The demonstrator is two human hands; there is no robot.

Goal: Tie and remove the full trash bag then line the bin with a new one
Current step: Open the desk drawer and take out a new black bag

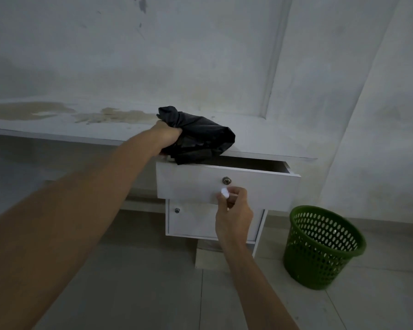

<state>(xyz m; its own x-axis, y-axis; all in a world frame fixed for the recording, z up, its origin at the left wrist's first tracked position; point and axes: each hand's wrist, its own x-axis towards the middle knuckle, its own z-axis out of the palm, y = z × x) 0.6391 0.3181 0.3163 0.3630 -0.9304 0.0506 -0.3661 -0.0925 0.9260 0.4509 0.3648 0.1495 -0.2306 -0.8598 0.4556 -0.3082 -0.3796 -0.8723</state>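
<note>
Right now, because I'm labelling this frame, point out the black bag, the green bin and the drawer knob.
black bag [200,139]: head view, crumpled middle of the plastic.
green bin [315,267]: head view, perforated outer wall.
drawer knob [224,193]: head view, its white round face.

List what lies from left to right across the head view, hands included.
Left hand → black bag it grips → right hand, pinching the white knob → green bin. The open drawer spans the middle, so it is left out.
</note>
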